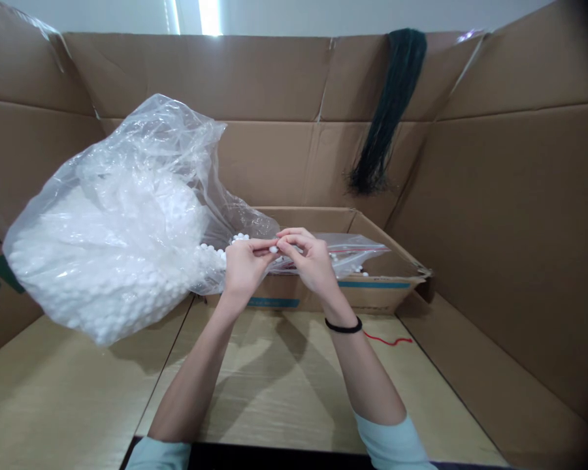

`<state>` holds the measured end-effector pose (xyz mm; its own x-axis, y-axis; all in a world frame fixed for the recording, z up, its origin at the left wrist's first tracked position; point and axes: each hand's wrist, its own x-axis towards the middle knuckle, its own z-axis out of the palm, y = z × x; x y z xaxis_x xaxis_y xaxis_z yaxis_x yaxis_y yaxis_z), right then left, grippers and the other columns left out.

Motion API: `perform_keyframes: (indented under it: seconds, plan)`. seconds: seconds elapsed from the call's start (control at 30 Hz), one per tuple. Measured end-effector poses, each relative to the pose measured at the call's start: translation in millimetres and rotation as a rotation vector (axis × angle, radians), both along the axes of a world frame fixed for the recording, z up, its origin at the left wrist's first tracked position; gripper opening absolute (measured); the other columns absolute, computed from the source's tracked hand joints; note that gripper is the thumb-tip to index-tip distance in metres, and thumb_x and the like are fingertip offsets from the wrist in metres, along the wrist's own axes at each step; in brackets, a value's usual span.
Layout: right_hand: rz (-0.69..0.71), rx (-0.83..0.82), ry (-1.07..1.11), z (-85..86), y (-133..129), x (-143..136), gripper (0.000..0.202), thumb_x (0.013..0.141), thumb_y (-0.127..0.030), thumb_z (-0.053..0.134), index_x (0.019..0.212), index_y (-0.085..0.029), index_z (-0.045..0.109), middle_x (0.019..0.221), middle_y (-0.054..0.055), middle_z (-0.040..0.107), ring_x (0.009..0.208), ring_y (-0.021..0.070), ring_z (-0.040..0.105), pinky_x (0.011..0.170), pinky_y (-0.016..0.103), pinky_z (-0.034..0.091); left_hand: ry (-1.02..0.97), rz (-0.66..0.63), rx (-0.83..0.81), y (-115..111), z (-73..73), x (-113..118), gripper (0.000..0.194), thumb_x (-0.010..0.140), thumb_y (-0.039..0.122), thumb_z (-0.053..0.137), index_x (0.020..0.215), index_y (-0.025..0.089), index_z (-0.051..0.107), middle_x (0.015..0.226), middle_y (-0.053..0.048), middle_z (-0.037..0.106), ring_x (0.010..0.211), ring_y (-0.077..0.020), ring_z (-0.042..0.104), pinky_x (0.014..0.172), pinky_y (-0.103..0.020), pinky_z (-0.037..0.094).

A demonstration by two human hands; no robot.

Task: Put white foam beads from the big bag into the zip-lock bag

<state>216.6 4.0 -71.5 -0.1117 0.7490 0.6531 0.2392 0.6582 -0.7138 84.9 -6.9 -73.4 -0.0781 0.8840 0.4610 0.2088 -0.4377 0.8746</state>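
Note:
My left hand (245,264) and my right hand (308,258) meet at the fingertips over a cardboard box (377,297). Between the left fingers is a small white ball (273,249). The right thumb and forefinger are pinched together beside that ball; what they hold, if anything, is too small to make out. A large clear plastic bag (112,235) full of white balls lies to the left, its mouth reaching the left hand. Behind the right hand, a zip bag (355,251) with a red seal rests in the box, a few white balls near it.
Tall cardboard walls (269,78) surround the wooden table (274,385). A bundle of dark green strands (392,104) hangs over the back wall at the right. On the table, right of my right wrist, lies a red string (389,341).

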Motion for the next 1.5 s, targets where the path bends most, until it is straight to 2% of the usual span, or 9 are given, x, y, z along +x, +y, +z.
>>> perform_keyframes:
  seconds: [0.4,0.63,0.83,1.0,1.07,1.17,1.27,1.37,1.5]
  plan:
    - [0.020,0.079,0.135,-8.1,4,-7,0.008,0.076,-0.025,0.063,0.073,-0.019,0.069,0.089,0.004,0.067,0.089,0.0162,0.062,0.083,0.032,0.049,-0.027,0.029,0.017,-2,-0.1,0,0.023,0.065,0.023,0.071,0.087,0.016,0.074,0.085,-0.005,0.074,0.079,-0.0208,0.070,0.074,-0.029,0.056]
    - [0.038,0.066,0.204,-8.8,3,-10,0.005,0.074,-0.025,0.065,0.074,-0.020,0.064,0.087,0.003,0.068,0.087,0.0161,0.063,0.075,0.030,0.052,-0.077,0.006,0.039,-3,0.2,2,0.022,0.065,0.020,0.070,0.086,0.014,0.073,0.084,-0.006,0.074,0.078,-0.0200,0.070,0.075,-0.029,0.056]
    - [0.196,-0.029,0.425,-9.2,6,-12,0.032,0.066,-0.019,0.073,0.083,-0.024,0.045,0.076,-0.004,0.066,0.074,0.0130,0.065,0.068,0.027,0.053,-0.127,-0.057,0.028,-3,-1.0,2,0.022,0.063,0.018,0.071,0.084,0.013,0.073,0.085,-0.007,0.074,0.079,-0.0200,0.070,0.077,-0.030,0.056]
    - [0.078,0.032,0.279,-3.6,5,-3,0.015,0.078,-0.033,0.063,0.080,-0.020,0.054,0.081,0.001,0.066,0.079,0.0140,0.064,0.076,0.029,0.051,-0.135,-0.078,-0.012,-1,0.0,1,0.025,0.060,0.017,0.072,0.085,0.014,0.073,0.084,-0.006,0.074,0.078,-0.0196,0.070,0.078,-0.031,0.055]
    - [-0.038,0.080,0.177,-0.7,2,3,0.020,0.086,-0.039,0.051,0.083,-0.020,0.057,0.083,0.002,0.067,0.080,0.0144,0.063,0.077,0.029,0.049,-0.106,-0.052,-0.025,1,-0.3,-1,0.025,0.060,0.017,0.073,0.084,0.015,0.072,0.085,-0.006,0.074,0.078,-0.0188,0.069,0.079,-0.030,0.054]
    - [-0.217,0.121,-0.073,1.4,-1,7,0.031,0.092,-0.041,0.037,0.084,-0.020,0.058,0.071,0.001,0.066,0.076,0.0152,0.062,0.076,0.029,0.045,-0.057,0.003,-0.021,5,-0.9,-6,0.024,0.061,0.018,0.072,0.085,0.014,0.072,0.084,-0.006,0.074,0.078,-0.0179,0.068,0.080,-0.030,0.054]
    - [-0.221,0.091,-0.317,-2.4,-1,4,0.038,0.095,-0.040,0.028,0.086,-0.020,0.059,0.064,0.001,0.066,0.070,0.0166,0.062,0.075,0.030,0.044,-0.027,0.033,0.001,6,-0.3,-11,0.026,0.063,0.021,0.071,0.088,0.014,0.071,0.085,-0.007,0.073,0.078,-0.0173,0.068,0.080,-0.030,0.053]
    - [-0.261,0.112,-0.473,-10.8,6,-3,0.041,0.095,-0.040,0.027,0.103,-0.016,0.059,0.086,0.009,0.070,0.082,0.0214,0.064,0.081,0.035,0.043,0.023,0.050,0.018,5,2.0,-14,0.026,0.066,0.024,0.069,0.090,0.014,0.070,0.088,-0.007,0.073,0.078,-0.0169,0.067,0.078,-0.029,0.052]
    - [-0.407,0.187,-0.453,-14.5,11,-3,0.045,0.094,-0.039,0.028,0.122,-0.012,0.051,0.118,0.017,0.061,0.112,0.0263,0.054,0.095,0.042,0.038,0.156,0.087,0.012,3,5.2,-15,0.025,0.069,0.026,0.066,0.092,0.017,0.070,0.092,-0.006,0.072,0.080,-0.0172,0.065,0.075,-0.028,0.050]
